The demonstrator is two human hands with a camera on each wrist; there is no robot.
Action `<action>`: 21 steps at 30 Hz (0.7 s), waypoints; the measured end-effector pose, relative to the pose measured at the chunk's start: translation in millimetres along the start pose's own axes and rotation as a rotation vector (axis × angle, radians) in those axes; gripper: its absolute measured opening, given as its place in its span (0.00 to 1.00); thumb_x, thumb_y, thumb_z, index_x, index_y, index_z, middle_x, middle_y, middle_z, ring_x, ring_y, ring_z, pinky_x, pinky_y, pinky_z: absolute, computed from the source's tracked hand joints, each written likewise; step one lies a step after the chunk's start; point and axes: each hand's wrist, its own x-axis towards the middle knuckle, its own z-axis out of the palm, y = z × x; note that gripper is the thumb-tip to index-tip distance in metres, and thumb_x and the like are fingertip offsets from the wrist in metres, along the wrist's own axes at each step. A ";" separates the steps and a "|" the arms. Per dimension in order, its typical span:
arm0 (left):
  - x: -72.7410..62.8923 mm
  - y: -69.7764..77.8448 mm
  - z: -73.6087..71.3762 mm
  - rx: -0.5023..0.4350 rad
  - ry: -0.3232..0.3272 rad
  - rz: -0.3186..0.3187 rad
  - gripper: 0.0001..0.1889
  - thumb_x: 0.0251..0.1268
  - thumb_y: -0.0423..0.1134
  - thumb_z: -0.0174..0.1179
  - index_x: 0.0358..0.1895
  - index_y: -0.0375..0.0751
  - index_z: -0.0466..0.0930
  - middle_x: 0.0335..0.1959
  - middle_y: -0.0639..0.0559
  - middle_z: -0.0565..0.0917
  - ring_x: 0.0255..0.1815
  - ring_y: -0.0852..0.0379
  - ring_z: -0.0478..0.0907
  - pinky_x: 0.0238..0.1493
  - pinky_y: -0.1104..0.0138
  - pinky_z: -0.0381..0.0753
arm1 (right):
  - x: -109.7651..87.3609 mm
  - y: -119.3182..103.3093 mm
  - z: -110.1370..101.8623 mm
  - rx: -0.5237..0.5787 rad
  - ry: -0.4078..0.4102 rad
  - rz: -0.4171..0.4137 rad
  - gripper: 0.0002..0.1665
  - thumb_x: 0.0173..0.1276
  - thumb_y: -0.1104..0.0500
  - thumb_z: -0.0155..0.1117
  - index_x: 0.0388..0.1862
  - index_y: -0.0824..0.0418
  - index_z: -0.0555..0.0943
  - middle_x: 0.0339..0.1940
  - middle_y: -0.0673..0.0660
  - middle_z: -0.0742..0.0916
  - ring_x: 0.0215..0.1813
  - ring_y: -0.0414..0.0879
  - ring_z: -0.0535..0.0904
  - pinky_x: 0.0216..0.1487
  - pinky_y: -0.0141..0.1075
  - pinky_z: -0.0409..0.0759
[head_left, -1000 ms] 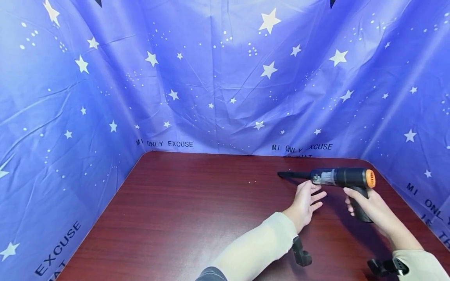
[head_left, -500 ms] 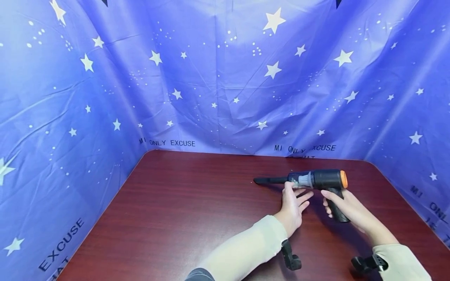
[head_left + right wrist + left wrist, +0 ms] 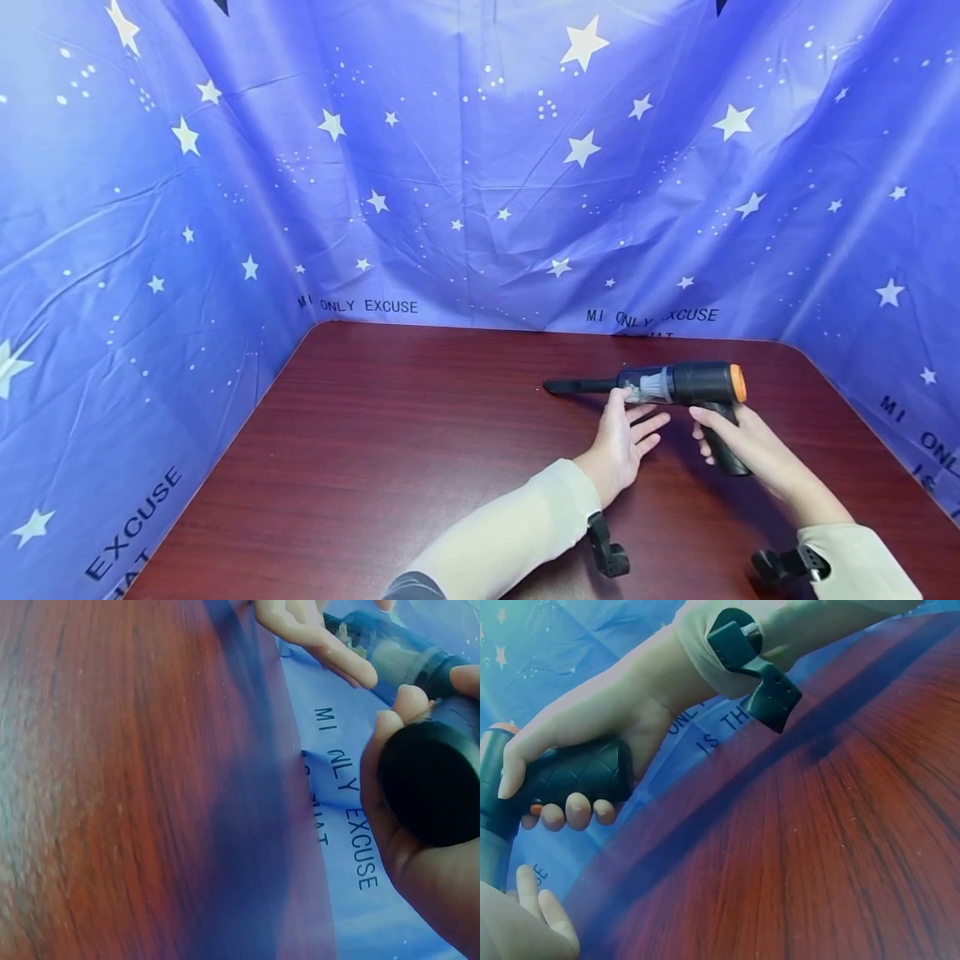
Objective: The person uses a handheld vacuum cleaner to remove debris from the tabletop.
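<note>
A black handheld vacuum cleaner (image 3: 701, 383) with an orange rear end is held level at the right of the head view, nozzle (image 3: 577, 386) pointing left over the table. My right hand (image 3: 757, 446) grips its textured handle (image 3: 581, 771), fingers wrapped round it. Against the clear dust cup (image 3: 395, 664) my left hand (image 3: 617, 442) holds on with thumb and index finger; the index finger is mostly hidden. Its other fingers (image 3: 337, 656) stretch out straight below the cup. Some pale debris (image 3: 349, 641) lies inside the cup beside the filter.
The dark red wooden table (image 3: 375, 450) spreads under both hands. Tiny pale specks lie near the nozzle tip. A blue star-printed curtain (image 3: 465, 167) surrounds the back and sides. A black camera mount (image 3: 606, 546) hangs from the left wrist, another (image 3: 783, 565) from the right.
Both hands and the vacuum cleaner have moved left, bringing the nozzle over where pale specks lay. During the last half second they have barely shifted, and each hold looks unchanged.
</note>
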 end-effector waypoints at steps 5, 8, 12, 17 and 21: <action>0.3 4.0 -10.7 -0.010 0.025 0.032 0.20 0.65 0.52 0.50 0.50 0.41 0.77 0.47 0.44 0.85 0.50 0.43 0.85 0.58 0.48 0.76 | 2.7 -0.1 6.5 0.085 -0.120 0.041 0.19 0.80 0.54 0.53 0.46 0.73 0.72 0.30 0.65 0.82 0.28 0.50 0.82 0.32 0.45 0.86; 0.6 4.6 -16.9 -0.009 0.035 0.034 0.21 0.65 0.53 0.51 0.52 0.40 0.71 0.46 0.44 0.85 0.49 0.44 0.85 0.58 0.48 0.76 | 4.2 -0.7 8.1 0.161 -0.199 0.094 0.19 0.80 0.54 0.53 0.47 0.72 0.75 0.31 0.62 0.83 0.30 0.48 0.83 0.35 0.44 0.87; -0.5 3.4 -23.4 -0.011 0.049 0.035 0.23 0.65 0.53 0.54 0.54 0.42 0.66 0.46 0.44 0.85 0.49 0.44 0.85 0.57 0.48 0.77 | 5.6 1.0 11.0 0.268 -0.273 0.160 0.18 0.81 0.54 0.51 0.45 0.70 0.77 0.31 0.57 0.84 0.31 0.45 0.83 0.37 0.42 0.87; 0.2 8.8 -30.0 -0.022 0.044 0.052 0.25 0.64 0.55 0.58 0.54 0.43 0.65 0.47 0.43 0.84 0.48 0.45 0.85 0.56 0.49 0.77 | 7.2 4.4 16.7 0.393 -0.352 0.189 0.15 0.82 0.55 0.47 0.43 0.65 0.77 0.32 0.53 0.84 0.33 0.43 0.82 0.40 0.39 0.86; 0.0 16.7 -34.6 -0.032 0.025 0.068 0.25 0.63 0.54 0.61 0.54 0.45 0.64 0.48 0.44 0.83 0.49 0.45 0.85 0.58 0.47 0.76 | 9.5 5.1 22.4 0.509 -0.414 0.212 0.15 0.82 0.55 0.43 0.40 0.58 0.77 0.32 0.50 0.83 0.32 0.40 0.81 0.38 0.35 0.84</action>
